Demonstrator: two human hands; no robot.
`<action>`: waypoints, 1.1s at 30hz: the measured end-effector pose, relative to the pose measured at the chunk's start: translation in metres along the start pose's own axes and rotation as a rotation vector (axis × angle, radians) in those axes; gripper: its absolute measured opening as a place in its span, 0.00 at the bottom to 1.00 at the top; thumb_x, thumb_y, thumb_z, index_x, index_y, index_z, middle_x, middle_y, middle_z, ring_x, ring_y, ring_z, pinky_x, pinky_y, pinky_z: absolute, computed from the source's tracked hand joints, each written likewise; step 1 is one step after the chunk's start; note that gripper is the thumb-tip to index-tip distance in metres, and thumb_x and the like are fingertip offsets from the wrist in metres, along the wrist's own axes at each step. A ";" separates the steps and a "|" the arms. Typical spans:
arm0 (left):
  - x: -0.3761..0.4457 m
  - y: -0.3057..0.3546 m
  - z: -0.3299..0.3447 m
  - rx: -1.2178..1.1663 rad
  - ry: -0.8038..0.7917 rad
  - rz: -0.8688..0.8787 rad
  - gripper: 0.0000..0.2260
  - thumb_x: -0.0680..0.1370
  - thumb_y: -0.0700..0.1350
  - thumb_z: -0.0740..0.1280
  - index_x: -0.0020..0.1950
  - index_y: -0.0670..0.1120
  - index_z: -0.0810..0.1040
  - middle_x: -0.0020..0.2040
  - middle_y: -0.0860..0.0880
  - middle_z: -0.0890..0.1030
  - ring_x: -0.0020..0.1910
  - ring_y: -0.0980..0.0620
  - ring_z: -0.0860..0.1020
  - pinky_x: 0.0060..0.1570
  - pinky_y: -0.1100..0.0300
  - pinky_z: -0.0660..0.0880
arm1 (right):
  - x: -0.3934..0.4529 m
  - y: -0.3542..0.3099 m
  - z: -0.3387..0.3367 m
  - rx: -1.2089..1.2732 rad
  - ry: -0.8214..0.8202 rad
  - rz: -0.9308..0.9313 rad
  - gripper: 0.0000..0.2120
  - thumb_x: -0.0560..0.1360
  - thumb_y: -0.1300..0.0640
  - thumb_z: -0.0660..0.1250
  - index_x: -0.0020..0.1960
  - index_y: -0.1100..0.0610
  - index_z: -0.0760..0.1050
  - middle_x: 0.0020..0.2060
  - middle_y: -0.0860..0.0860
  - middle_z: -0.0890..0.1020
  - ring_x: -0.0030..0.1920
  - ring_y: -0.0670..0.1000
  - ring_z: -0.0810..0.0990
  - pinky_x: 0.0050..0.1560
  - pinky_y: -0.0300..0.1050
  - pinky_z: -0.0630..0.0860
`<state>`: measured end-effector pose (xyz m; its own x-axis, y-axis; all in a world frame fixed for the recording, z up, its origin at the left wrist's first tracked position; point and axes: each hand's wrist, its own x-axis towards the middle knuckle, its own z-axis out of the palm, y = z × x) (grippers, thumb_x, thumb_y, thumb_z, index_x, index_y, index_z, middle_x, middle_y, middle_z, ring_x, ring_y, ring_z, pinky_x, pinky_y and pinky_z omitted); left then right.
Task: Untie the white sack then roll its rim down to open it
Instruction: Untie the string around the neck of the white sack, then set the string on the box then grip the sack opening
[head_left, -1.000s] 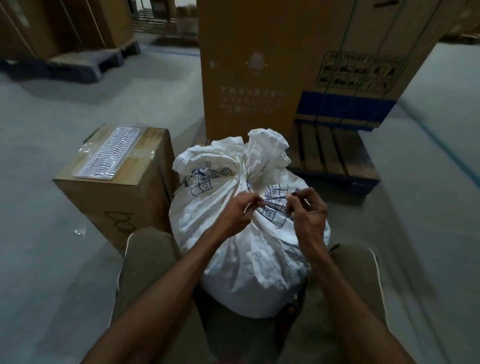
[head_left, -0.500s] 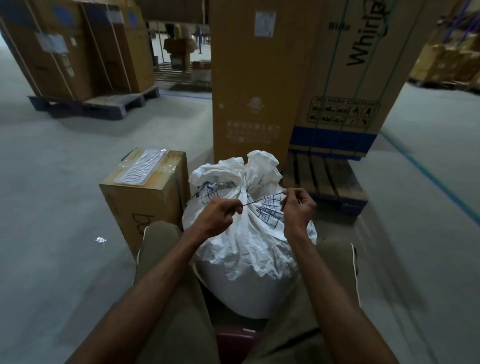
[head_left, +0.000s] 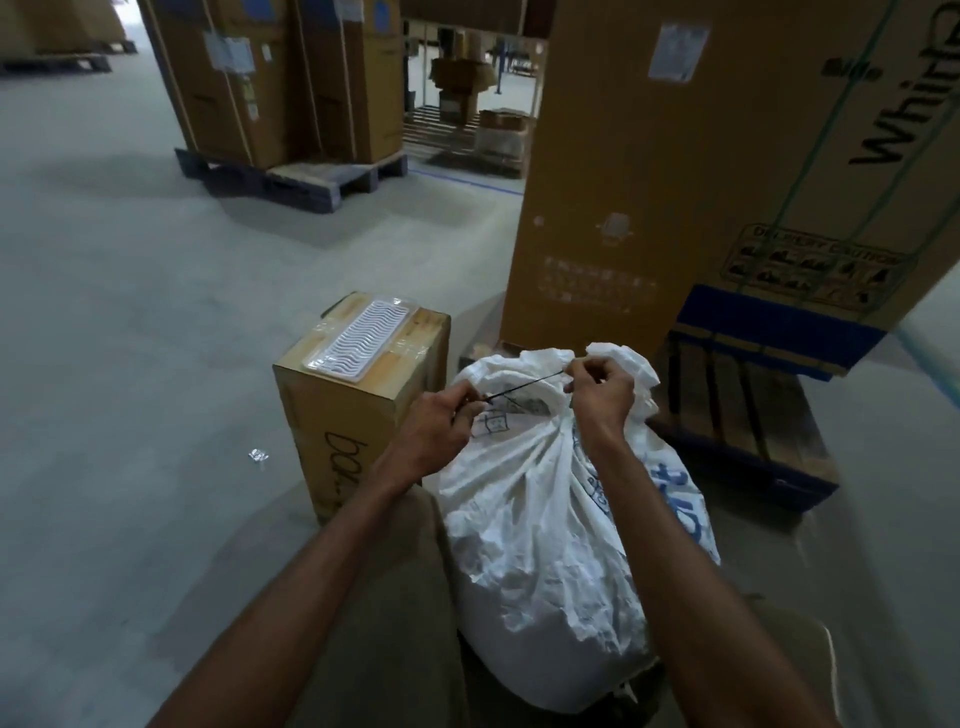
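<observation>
A full white sack with blue print stands on the floor between my knees, its neck gathered and bunched at the top. A thin dark string stretches taut between my two hands just above the neck. My left hand pinches the string's lower left end. My right hand pinches the other end, higher, right at the crumpled rim. Whether the string still circles the neck is hidden behind my right hand.
A small cardboard box with a white ribbed plastic tray on top stands just left of the sack. A tall carton on a blue pallet rises behind it. More cartons on a pallet lie far left.
My hands have drawn apart and risen, pulling the string out taut; the right hand moved up to the rim. The view tilted up, so the sack sits lower in frame.
</observation>
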<state>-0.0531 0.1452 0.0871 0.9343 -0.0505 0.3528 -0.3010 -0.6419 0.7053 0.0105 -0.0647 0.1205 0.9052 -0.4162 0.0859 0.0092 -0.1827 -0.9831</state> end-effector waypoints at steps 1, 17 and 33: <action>0.005 -0.008 -0.005 -0.007 0.037 -0.023 0.04 0.83 0.45 0.67 0.50 0.48 0.80 0.34 0.54 0.81 0.31 0.58 0.78 0.33 0.61 0.74 | 0.009 -0.002 0.019 -0.021 -0.044 0.013 0.02 0.77 0.60 0.71 0.47 0.59 0.81 0.41 0.54 0.85 0.37 0.51 0.84 0.38 0.45 0.81; 0.120 -0.195 -0.054 0.279 0.339 -0.453 0.04 0.78 0.46 0.72 0.50 0.47 0.85 0.45 0.48 0.83 0.47 0.49 0.78 0.49 0.52 0.77 | 0.140 0.059 0.350 -0.186 -0.438 0.083 0.08 0.67 0.55 0.77 0.42 0.52 0.78 0.39 0.52 0.86 0.38 0.54 0.87 0.43 0.59 0.85; 0.145 -0.231 -0.045 0.499 0.266 -0.533 0.13 0.81 0.49 0.68 0.63 0.47 0.79 0.58 0.46 0.80 0.57 0.51 0.76 0.54 0.58 0.79 | 0.122 0.044 0.406 -0.427 -0.551 -0.146 0.10 0.76 0.62 0.72 0.56 0.59 0.76 0.48 0.51 0.79 0.40 0.45 0.79 0.31 0.29 0.68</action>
<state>0.1429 0.3209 0.0027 0.8323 0.5071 0.2237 0.3570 -0.7993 0.4834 0.2939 0.2382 0.0223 0.9916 0.1294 0.0067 0.0815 -0.5824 -0.8088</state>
